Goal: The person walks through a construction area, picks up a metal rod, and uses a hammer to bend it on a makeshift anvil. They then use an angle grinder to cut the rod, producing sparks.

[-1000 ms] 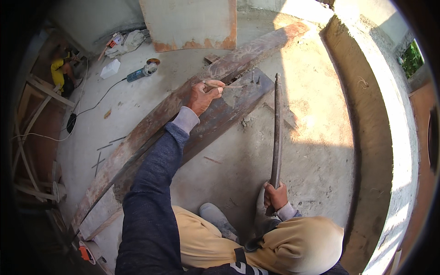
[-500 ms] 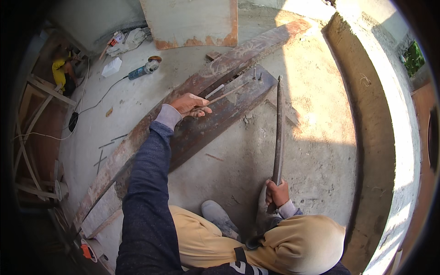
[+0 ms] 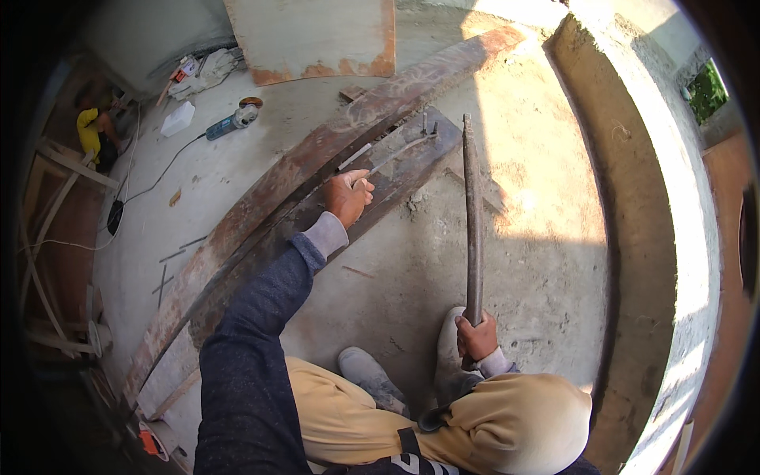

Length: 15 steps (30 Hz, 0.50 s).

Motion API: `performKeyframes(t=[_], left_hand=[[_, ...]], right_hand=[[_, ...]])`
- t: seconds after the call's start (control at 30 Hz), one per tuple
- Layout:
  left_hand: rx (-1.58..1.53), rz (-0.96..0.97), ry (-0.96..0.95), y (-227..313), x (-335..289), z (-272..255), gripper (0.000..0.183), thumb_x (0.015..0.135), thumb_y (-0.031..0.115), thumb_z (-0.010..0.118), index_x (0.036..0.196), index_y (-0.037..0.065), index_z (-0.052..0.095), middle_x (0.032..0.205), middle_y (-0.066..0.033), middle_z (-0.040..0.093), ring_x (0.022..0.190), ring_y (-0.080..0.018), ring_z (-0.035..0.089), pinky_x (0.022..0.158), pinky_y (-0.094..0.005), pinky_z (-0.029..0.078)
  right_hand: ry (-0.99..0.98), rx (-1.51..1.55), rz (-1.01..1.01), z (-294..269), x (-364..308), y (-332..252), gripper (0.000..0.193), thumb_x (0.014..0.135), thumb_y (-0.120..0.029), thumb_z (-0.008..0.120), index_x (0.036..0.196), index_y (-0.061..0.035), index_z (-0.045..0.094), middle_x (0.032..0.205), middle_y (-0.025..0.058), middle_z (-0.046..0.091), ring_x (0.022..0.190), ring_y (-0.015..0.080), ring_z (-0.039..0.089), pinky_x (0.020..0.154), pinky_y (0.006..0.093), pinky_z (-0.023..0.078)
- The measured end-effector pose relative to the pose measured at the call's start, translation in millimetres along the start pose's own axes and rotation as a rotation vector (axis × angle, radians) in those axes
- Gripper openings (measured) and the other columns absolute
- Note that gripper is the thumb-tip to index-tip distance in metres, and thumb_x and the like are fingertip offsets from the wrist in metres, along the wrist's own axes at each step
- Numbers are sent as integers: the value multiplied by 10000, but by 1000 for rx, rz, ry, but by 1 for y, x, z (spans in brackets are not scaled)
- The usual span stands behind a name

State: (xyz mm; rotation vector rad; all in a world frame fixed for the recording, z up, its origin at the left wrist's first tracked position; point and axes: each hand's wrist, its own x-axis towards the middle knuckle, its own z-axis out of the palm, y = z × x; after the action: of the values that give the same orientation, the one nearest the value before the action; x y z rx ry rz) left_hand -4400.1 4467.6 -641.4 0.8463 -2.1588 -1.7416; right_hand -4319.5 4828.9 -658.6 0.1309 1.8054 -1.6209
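My left hand (image 3: 347,199) is stretched out over a dark steel beam (image 3: 402,176), its fingers closed round a thin metal rod (image 3: 393,157). The rod's far end looks bent and reaches two short upright pins (image 3: 429,127) on the beam's far end; whether it sits between them I cannot tell. Near my knee, my right hand (image 3: 478,337) grips the lower end of a long dark metal bar (image 3: 473,214), which points away from me with a tapered tip. A short pale stick (image 3: 353,157) lies on the beam just beyond my left hand.
A long rusty curved beam (image 3: 305,162) runs alongside. An angle grinder (image 3: 232,123) with its cord, a white box (image 3: 177,119) and short rod pieces (image 3: 163,279) lie left. A low concrete wall (image 3: 633,206) bounds the right. Another person (image 3: 93,134) sits far left.
My left hand has shifted right and slightly toward me. The thin rod's far end now reaches the pins and appears bent. My right hand still holds the bar; the view has shifted slightly.
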Motion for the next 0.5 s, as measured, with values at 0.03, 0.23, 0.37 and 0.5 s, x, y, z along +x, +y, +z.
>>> performKeyframes(t=[0.03,0.23,0.37,0.5], left_hand=[[-16,-2,24,-3,-8,4,327,931,26,495,1224,-89,581,878,-123,685,631,-96,591,574,-242,507],[-82,12,74,-23,-24,22,326,956,37,479,1264,-50,540,918,-114,672,679,-99,598,609,-239,518],[-44,28,65,-20,-24,31,326,961,42,476,1273,-42,516,941,-114,662,710,-100,599,637,-242,523],[-52,30,64,-29,-17,37,329,954,44,477,1270,-41,514,934,-106,664,700,-101,597,635,-250,525]], right_hand=[[-7,7,4,1,-1,-2,148,862,-115,615,791,-32,515,531,32,510,373,135,502,353,291,403],[-9,41,18,4,0,-2,144,864,-106,611,793,-35,508,529,35,507,366,139,500,346,290,401],[-16,62,32,4,1,-1,150,864,-109,616,796,-34,505,535,37,509,365,143,501,343,294,403],[-23,45,17,3,0,-1,158,861,-113,624,796,-34,503,542,38,513,365,144,501,340,296,402]])
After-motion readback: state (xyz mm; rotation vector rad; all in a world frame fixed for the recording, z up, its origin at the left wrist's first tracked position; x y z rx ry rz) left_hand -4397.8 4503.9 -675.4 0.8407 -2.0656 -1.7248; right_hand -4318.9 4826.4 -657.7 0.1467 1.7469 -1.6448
